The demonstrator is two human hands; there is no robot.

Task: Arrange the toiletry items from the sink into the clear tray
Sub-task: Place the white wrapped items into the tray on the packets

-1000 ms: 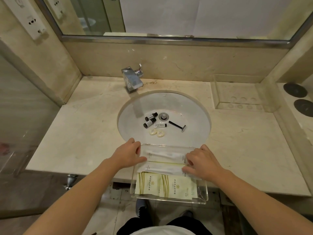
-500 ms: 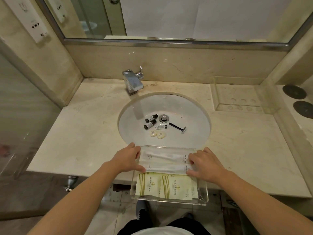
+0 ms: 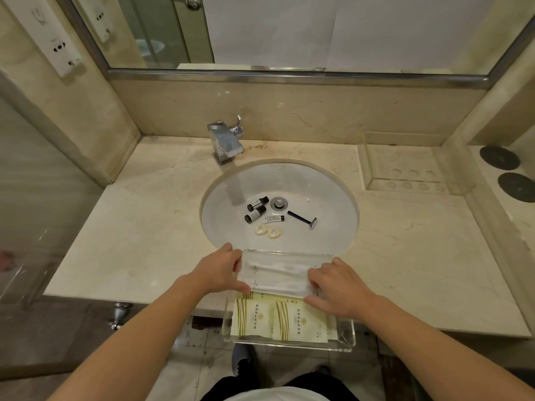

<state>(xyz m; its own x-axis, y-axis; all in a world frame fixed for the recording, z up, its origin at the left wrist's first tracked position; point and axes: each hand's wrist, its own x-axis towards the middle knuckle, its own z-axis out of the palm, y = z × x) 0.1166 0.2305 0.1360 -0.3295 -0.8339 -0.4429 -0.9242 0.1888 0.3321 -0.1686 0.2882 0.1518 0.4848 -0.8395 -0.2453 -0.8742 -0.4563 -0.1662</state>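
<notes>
A clear tray [image 3: 346,341] juts over the counter's front edge below the sink [image 3: 327,198]. In it lie two long white packets [image 3: 276,276] and two yellow-striped sachets [image 3: 278,319]. My left hand [image 3: 217,272] pinches the left ends of the white packets. My right hand [image 3: 337,286] holds their right ends, fingers curled over them. In the basin lie two small dark bottles [image 3: 256,208], a small white tube [image 3: 273,218], two pale oval soaps [image 3: 267,230] and a black razor [image 3: 302,219] beside the drain [image 3: 279,204].
A chrome faucet [image 3: 225,143] stands behind the basin. A second clear tray [image 3: 405,180] sits at the counter's back right, with two dark round coasters [image 3: 508,172] on the ledge beyond it. A mirror runs along the back wall.
My right hand has slid left along the white packets, covering their right ends. The left hand stays at their left ends. The items in the basin have not moved.
</notes>
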